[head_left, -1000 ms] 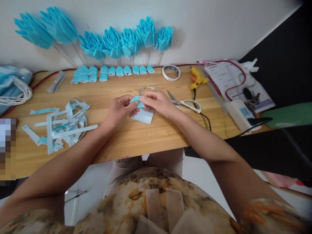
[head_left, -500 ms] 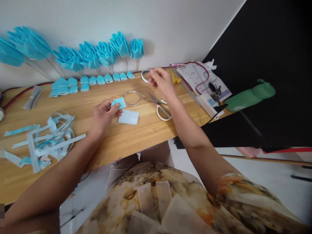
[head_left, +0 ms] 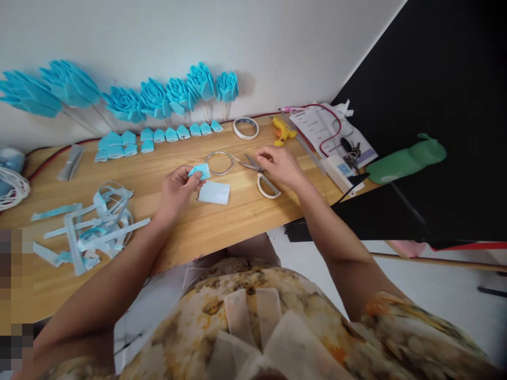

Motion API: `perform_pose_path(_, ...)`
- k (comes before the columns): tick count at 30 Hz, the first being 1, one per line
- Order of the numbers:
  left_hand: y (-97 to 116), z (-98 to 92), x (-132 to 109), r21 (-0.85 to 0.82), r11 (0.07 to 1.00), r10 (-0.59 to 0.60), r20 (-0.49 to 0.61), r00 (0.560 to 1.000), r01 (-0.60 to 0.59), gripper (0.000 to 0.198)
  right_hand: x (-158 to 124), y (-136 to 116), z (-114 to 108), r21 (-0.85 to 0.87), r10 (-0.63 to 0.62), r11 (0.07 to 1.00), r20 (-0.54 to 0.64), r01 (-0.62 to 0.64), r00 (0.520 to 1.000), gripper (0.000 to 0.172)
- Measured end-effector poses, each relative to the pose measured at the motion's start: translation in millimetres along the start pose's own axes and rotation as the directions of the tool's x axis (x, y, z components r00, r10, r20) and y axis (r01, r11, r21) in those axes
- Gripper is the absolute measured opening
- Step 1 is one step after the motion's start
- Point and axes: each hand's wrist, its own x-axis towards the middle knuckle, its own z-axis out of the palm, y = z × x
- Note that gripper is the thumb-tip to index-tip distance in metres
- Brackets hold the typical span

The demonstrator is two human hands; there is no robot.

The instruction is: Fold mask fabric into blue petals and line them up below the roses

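Observation:
My left hand pinches a small folded blue piece above the wooden table. A pale blue rectangle lies flat just right of that hand. My right hand hovers low over the scissors, fingers curled and pinched; I cannot make out anything in them. A thin wire ring lies between the two hands.
Blue folded flowers on sticks lean on the wall, with a row of folded blue petals below. A tape roll, yellow glue gun, papers and keys, a green bottle sit right. Cut strips lie left.
My right hand left the folded piece, reached back toward the tape roll, then came down near the scissors. My left hand kept the folded piece.

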Motion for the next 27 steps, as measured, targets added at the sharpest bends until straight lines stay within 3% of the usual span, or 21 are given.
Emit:
perform_pose_path(4,7.0,-7.1,0.4,0.134,0.988,0.07,0.045,0.997,-0.075,0.018,-40.9,5.0,-11.3,-0.274,0.002,0.962,0.031,0.007,1.0,0.024)
perform_pose_path(8,17.5,-11.3,3.5,0.299,0.939,0.14,0.125,0.982,-0.172,0.015,-58.3,10.0,-15.3,-0.393,0.04,0.919,0.128,0.014,0.991,0.041)
perform_pose_path(14,29.2,11.3,24.9,0.443,0.772,0.245,0.454,0.857,-0.456,0.011,-39.0,-6.7,-10.3,-0.385,0.022,0.922,0.174,0.047,0.984,0.035)
perform_pose_path(17,27.1,28.1,41.8,0.506,0.718,0.236,0.467,0.852,-0.477,0.011,-30.1,-13.4,-10.7,-0.318,-0.007,0.946,0.165,0.06,0.986,0.03)
perform_pose_path(22,17.0,38.1,58.5,0.584,0.71,0.194,0.376,0.906,-0.394,0.012,-44.1,-4.4,-15.9,-0.365,0.02,0.93,0.19,0.052,0.982,0.037)
perform_pose_path(27,2.9,41.6,53.3,0.59,0.651,0.161,0.507,0.847,-0.477,0.009,-59.7,2.6,-10.1,-0.441,0.06,0.896,0.226,0.047,0.972,0.051)
